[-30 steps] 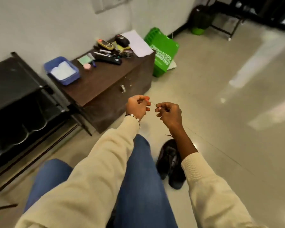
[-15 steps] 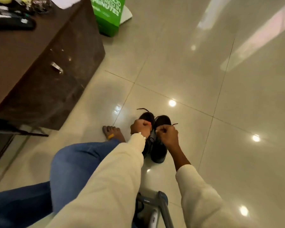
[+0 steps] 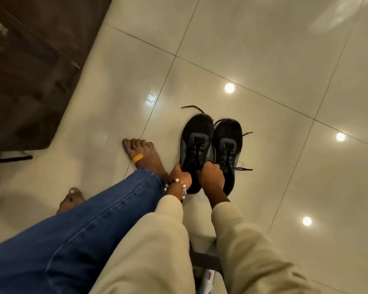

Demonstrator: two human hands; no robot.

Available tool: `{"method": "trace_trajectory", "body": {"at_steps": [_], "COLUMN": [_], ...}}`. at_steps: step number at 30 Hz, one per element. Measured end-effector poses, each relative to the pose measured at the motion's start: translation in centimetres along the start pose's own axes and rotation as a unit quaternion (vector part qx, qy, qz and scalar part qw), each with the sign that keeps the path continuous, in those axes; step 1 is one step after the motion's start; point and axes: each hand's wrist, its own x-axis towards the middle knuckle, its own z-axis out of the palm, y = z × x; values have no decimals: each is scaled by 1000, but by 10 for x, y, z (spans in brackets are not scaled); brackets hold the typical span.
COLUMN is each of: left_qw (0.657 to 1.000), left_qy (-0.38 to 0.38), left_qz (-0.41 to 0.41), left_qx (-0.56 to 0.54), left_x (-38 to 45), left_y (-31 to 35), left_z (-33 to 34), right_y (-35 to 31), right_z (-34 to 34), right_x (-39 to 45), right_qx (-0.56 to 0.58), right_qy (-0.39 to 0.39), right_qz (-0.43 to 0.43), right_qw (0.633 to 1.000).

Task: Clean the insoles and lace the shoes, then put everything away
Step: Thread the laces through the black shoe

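Single head view, wide-angle, looking steeply down at floor (image 3: 263, 60) from seated height.

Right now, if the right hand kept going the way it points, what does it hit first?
The right hand points forward and down at the right-side black shoe; its fingers already curl at that shoe's opening, so it would press into the shoe's laces and tongue first. Depth is hard to judge.

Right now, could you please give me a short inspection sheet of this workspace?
Surface: glossy tiled floor, ceiling lights reflected.
Job's things: two black shoes side by side, touching, laces threaded, loose lace ends on the tiles.
Clutter: nothing seen.
Grippers: left hand grips the left shoe at its collar; right hand has its fingers curled at the shoes' laces.
Cables: nothing seen.
Surroundings: dark wooden cabinet upper left; bare foot with yellow plaster beside the shoes.
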Motion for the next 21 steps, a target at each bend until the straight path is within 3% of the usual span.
{"method": "trace_trajectory", "body": {"at_steps": [5, 14, 21], "left_qw": [999, 985, 945], "left_qy": [-6, 102, 185], "left_qz": [-3, 86, 161], "left_qx": [-36, -110, -219], "left_x": [-2, -81, -172], "left_y": [7, 51, 72], "left_z": [-7, -57, -144], "right_y": [-12, -43, -111], "right_z": [-8, -108, -185], "right_x": [-7, -68, -146], "right_qx": [5, 11, 53], "right_qy": [28, 72, 159], "right_qz": [-41, -156, -241], "right_qw": [999, 985, 956]}}
